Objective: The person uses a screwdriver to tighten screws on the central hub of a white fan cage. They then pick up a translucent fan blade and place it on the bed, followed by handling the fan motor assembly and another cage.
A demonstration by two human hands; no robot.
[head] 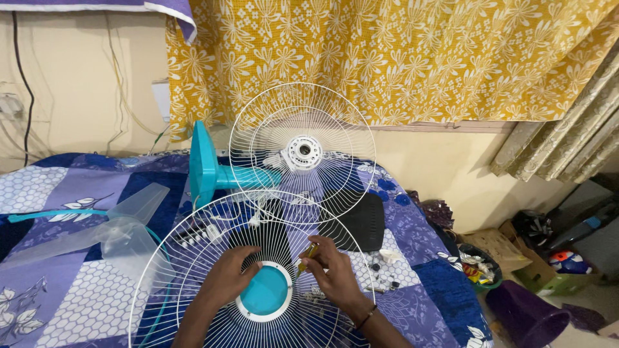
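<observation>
- White wire front grille [193,270], lying flat on the quilted bed [64,290], is steadied by the left hand [225,277], fingers curled against its teal hub cap [265,291].
- The right hand [332,270] pinches a small yellow-handled screwdriver [307,256]; its long axis tilts up and away from the hub.
- A slip of the tip could bend the thin wires or jab the left fingers.
- Beyond the hands stands the rear grille [303,151] on its teal motor housing [206,171]; left lies the clear blade [116,225].
</observation>
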